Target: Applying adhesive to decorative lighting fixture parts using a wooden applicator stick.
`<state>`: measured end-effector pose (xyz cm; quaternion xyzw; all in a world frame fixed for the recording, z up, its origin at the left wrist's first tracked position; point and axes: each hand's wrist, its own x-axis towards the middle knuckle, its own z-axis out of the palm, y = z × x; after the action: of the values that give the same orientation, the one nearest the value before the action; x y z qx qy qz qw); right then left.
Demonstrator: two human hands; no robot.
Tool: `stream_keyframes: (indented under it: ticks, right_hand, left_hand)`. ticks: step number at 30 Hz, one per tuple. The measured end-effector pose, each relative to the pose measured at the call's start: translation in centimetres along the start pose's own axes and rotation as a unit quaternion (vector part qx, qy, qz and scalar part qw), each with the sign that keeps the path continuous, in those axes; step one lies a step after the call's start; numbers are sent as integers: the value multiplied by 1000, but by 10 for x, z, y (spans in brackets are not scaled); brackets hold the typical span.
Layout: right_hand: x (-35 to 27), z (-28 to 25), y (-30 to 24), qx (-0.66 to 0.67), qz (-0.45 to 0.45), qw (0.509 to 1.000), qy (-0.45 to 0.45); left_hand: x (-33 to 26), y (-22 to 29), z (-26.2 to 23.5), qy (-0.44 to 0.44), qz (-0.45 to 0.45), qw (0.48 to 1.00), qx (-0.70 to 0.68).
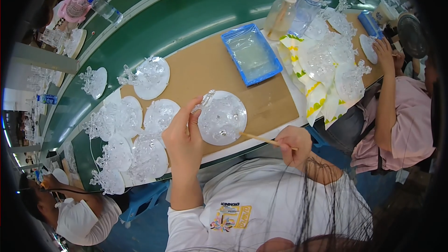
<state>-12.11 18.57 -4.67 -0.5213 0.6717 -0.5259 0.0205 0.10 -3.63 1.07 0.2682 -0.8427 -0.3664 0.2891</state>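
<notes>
My left hand (pixel 183 133) pinches a clear plastic piece at the upper left edge of a round white disc (pixel 224 114) with clear parts on it. The disc is held over the brown board in front of me. In my right hand (pixel 295 145) is a thin wooden stick (pixel 263 139), gripped near its end. The stick's tip meets or nearly meets the disc's lower right edge; which one I cannot tell. Beyond the disc lies a shallow blue tray (pixel 265 77) with a pale, clear substance and plastic film in it.
Several similar discs with clear ornaments (pixel 151 77) cluster at the left. More ornaments (pixel 322 58) are piled on patterned yellow-green paper (pixel 318 100) at the right. Two bottles (pixel 280 16) stand behind the tray. A co-worker in pink (pixel 396 121) sits right, another person (pixel 81 214) lower left.
</notes>
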Motion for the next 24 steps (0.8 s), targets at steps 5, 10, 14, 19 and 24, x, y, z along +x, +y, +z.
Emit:
stream_keyframes:
  ticks: [5, 10, 14, 19, 24]
  right_hand:
    - [-1, 4, 6, 77, 29, 996, 22]
    - [1, 4, 12, 27, -19, 994, 102]
    - [-3, 1, 6, 73, -15, 995, 68]
    - [-9, 5, 1, 57, -5, 994, 91]
    - [-8, 11, -3, 87, 8, 994, 68]
  left_hand:
    - [-6, 1, -1, 30, 19, 999, 26]
    - [-9, 9, -9, -41, -50, 997, 28]
    - [-1, -6, -23, -82, 45, 995, 42]
    - [1, -8, -26, -86, 94, 992, -9]
    - [-13, -11, -32, -97, 59, 993, 22]
